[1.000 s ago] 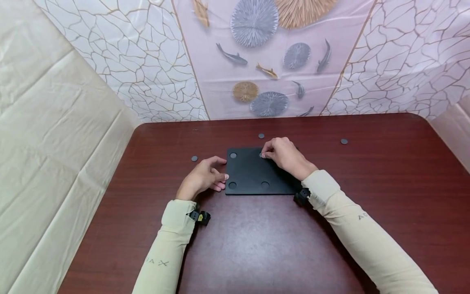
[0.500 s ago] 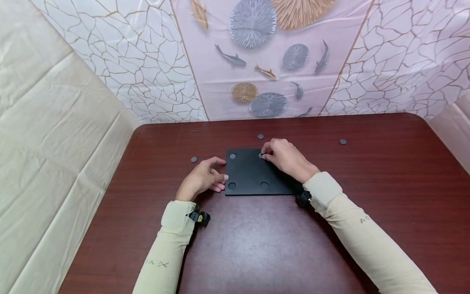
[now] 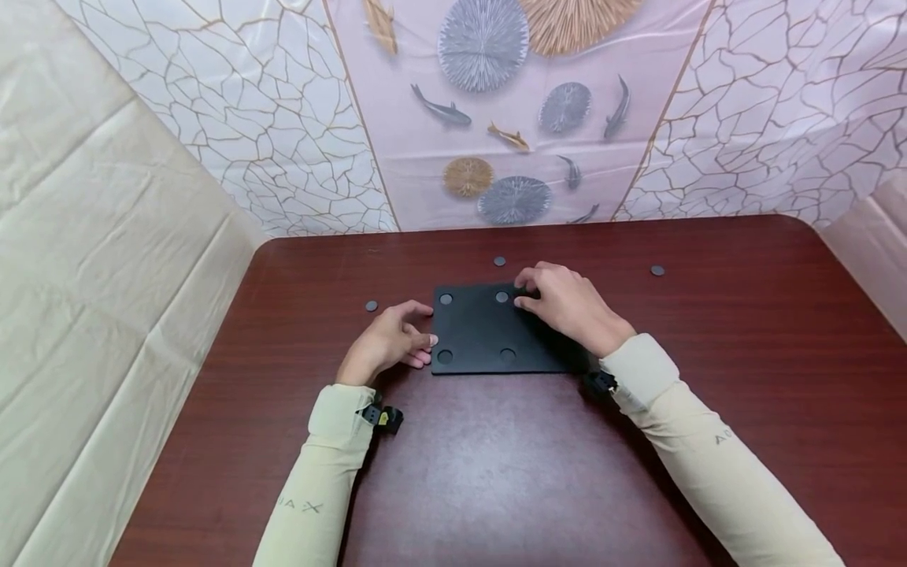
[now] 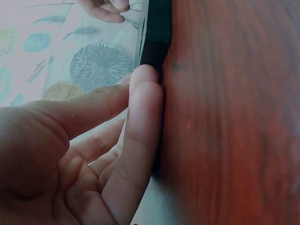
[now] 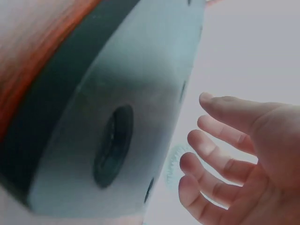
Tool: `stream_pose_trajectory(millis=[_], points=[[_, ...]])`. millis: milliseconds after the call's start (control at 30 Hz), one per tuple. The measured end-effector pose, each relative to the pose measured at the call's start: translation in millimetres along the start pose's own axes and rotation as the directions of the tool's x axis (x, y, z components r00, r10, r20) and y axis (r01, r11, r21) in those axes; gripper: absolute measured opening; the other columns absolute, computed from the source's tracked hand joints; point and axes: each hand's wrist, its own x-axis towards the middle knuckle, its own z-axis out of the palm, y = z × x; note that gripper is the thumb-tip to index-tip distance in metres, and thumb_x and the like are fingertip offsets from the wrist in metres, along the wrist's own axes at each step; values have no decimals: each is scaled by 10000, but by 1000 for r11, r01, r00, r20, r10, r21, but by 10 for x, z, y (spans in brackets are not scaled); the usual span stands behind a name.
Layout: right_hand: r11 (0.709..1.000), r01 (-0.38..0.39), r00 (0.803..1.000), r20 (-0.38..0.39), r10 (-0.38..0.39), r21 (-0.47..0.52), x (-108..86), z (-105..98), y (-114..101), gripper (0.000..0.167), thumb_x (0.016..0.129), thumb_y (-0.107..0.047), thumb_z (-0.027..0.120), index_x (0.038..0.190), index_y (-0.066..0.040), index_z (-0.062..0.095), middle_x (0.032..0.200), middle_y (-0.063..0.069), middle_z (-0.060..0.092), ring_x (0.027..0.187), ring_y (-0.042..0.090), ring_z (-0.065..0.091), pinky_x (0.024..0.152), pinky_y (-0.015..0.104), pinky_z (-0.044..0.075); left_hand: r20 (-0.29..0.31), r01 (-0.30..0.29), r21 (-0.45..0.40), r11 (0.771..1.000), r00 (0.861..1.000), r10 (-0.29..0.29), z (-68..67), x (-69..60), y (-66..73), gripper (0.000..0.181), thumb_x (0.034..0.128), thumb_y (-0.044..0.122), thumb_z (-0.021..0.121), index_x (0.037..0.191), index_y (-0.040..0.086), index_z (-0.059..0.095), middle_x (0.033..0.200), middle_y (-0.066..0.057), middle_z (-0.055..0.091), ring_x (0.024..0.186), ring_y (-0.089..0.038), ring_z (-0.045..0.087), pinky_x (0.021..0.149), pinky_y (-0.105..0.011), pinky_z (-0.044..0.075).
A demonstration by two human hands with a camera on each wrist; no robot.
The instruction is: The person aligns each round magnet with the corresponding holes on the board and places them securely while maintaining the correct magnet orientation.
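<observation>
A flat black board (image 3: 471, 331) with round recesses lies on the table. Grey discs sit in two of its far recesses, the far-left disc (image 3: 446, 299) and the far-middle disc (image 3: 502, 297). Two near recesses show dark. My left hand (image 3: 386, 339) touches the board's left edge with its fingertips; in the left wrist view the left fingers (image 4: 140, 126) press against that edge. My right hand (image 3: 567, 303) hovers above the board's right part, fingers loosely bent and holding nothing. In the right wrist view the right hand (image 5: 253, 159) is apart from the board. My right arm hides the board's right side.
Loose grey discs lie on the brown table (image 3: 468, 488): a left disc (image 3: 372, 305), a back disc (image 3: 499, 261) and a right disc (image 3: 657, 271). A patterned cloth (image 3: 510, 142) hangs behind the table's far edge; a beige cloth (image 3: 127, 236) hangs along the left.
My right hand has let go of the disc in the far-middle recess and moved slightly right, so the disc now shows. My left hand stays at the board's edge.
</observation>
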Motion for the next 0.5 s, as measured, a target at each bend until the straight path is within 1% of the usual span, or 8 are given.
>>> stream_pose_trajectory(millis=[233, 367, 500], points=[[997, -60, 998, -19, 61, 58, -127, -95, 63, 358, 1001, -205, 755, 1305, -27, 693, 1190, 184, 678, 1079, 341, 676, 894, 543, 556, 3, 5, -6, 1000, 1000, -5, -6, 8, 12, 546, 1011, 13, 697, 1516, 97, 509, 993, -182, 734, 674, -174, 732, 693, -333, 644], [995, -84, 996, -35, 86, 60, -179, -146, 90, 377, 1003, -202, 752, 1318, -9, 677, 1210, 210, 669, 1107, 359, 669, 920, 565, 546, 1, 7, -10, 1000, 1000, -7, -8, 15, 1, 552, 1010, 3, 694, 1521, 92, 504, 996, -184, 731, 666, -170, 730, 689, -333, 644], [993, -103, 992, -62, 107, 65, -237, -189, 123, 369, 1004, -191, 749, 1302, 11, 668, 1199, 228, 661, 1101, 371, 657, 925, 580, 527, -1, 15, -12, 1000, 1000, -15, 3, 5, -1, 554, 1008, 0, 695, 1520, 105, 509, 998, -184, 728, 667, -172, 730, 690, -331, 644]])
